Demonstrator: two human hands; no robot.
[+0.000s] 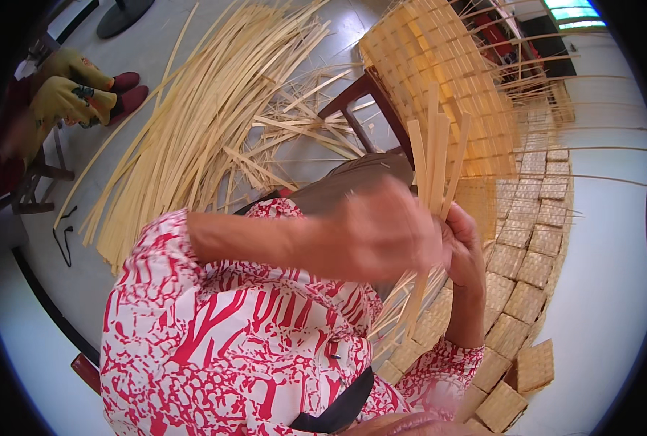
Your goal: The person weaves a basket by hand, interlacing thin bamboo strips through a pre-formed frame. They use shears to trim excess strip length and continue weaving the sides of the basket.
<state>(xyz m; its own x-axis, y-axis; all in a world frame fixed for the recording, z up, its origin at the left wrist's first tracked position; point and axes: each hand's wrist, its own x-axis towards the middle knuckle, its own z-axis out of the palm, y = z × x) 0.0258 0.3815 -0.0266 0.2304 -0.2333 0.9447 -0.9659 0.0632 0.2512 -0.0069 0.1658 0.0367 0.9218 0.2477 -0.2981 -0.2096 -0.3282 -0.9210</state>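
Right hand (464, 245) closed round flat, pale, wood-like strips (437, 156); left hand (389, 229) blurred alongside, grip unclear; curved yellow woven panel (440, 83) beyond.

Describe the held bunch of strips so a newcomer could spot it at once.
Find the big yellow woven sheet at upper right. Near its lower left corner, the right hand grips a small bunch of pale strips. Unlike the loose pile at left, it is held, its ends fanned upward.
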